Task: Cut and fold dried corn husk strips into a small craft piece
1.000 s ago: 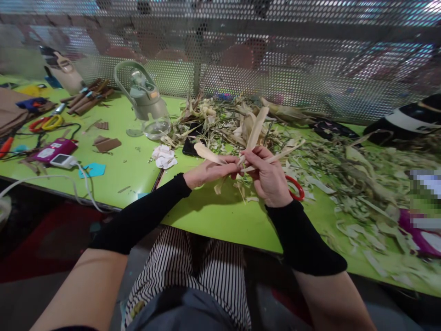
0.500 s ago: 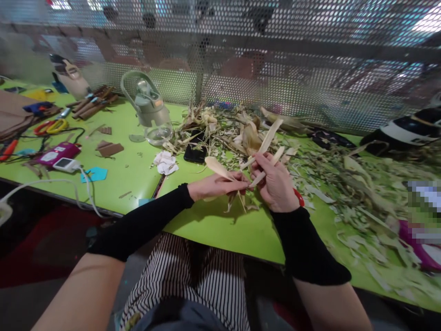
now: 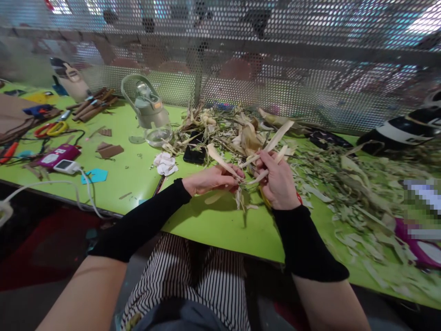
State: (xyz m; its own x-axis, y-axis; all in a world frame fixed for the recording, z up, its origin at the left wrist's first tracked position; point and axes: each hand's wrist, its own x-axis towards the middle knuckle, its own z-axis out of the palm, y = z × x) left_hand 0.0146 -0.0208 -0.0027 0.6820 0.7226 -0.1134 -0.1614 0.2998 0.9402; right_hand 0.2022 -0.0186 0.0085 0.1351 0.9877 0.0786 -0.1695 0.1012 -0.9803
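Observation:
My left hand (image 3: 217, 179) is closed in a pinch on a pale dried husk strip (image 3: 219, 156), whose broad end points up and away. My right hand (image 3: 277, 177) grips other husk strips (image 3: 279, 135), which fan out to the upper right past its fingers. Between the hands the narrow ends come close together, with thin frayed bits (image 3: 238, 197) dangling below. Whether they are tied there I cannot tell. Yellow and red edges show around my right palm; what they belong to is mostly hidden. A loose pale husk piece (image 3: 214, 197) lies under my left hand.
Husk scraps (image 3: 237, 133) are heaped behind my hands, more shreds (image 3: 365, 202) to the right. A black phone (image 3: 195, 155), crumpled tissue (image 3: 165, 164) and water bottle (image 3: 151, 110) stand left of the heap. Scissors (image 3: 51, 129) and a purple device (image 3: 58, 156) lie farther left.
My left hand has shifted slightly left and up, away from the right hand, and its strip is tilted more upright. The right hand's strips reach farther right. A yellow edge now shows beside the right palm.

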